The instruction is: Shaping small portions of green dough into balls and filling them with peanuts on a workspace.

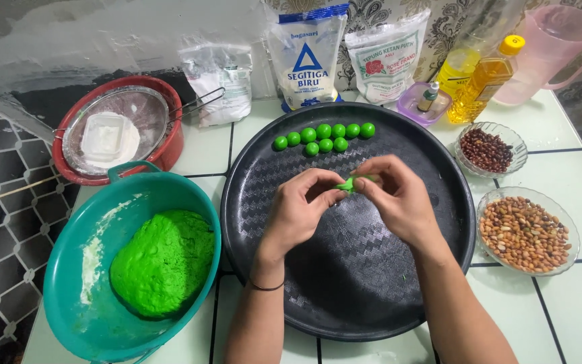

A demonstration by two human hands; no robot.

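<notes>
two hands meet over the middle of a round black tray [372,296], pinching one small piece of green dough [349,183] between them. the left hand [299,209] is curled, its thumb and forefinger closed on the left side of the piece; the right hand [399,199] is likewise bent, its fingertips closed on the right side. the piece sits just above the tray, held clear of it.

nine green dough balls [325,136] lie in two short rows at the far side of the tray, touching or nearly touching one another. to the left of the tray, a teal bowl [69,269] holds a big lump of green dough [164,261], with a smear of white flour on its inner wall. farther left and back, a metal sieve [116,131] rests on a red bowl [170,152]. to the right stand two glass dishes, the near one with pale peanuts [524,233], the far one with dark red beans [488,149]. bags of flour [308,57], bottles of oil [483,81] and a pink jug [554,50] line the far edge.
</notes>
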